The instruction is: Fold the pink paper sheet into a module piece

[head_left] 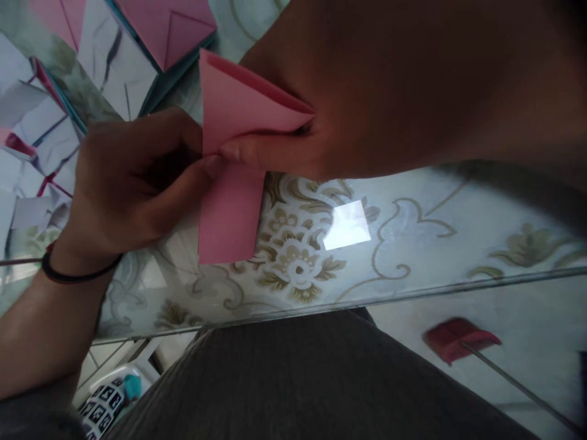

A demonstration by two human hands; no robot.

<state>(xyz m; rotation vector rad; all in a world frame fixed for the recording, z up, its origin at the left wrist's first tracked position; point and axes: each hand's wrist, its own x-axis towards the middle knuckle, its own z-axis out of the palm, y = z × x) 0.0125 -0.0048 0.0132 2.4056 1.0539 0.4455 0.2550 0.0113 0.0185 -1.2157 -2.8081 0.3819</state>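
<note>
A strip of pink paper (232, 214) is held above the patterned tabletop, its upper part folded over into a flap. My left hand (137, 177) pinches its left edge between thumb and fingers. From the right, my right hand (293, 134) grips the folded part, with the thumb pressed flat on the front and the other fingers hidden behind the paper. Both thumb tips meet at the crease near the left edge. Below the hands, the lower end of the strip hangs flat and straight.
Folded pink paper pieces (167, 27) and white folded papers (41, 128) lie at the upper left of the table (413, 226). Its front edge runs above my lap (293, 373). A red dustpan (458, 339) with a long handle is on the floor at right.
</note>
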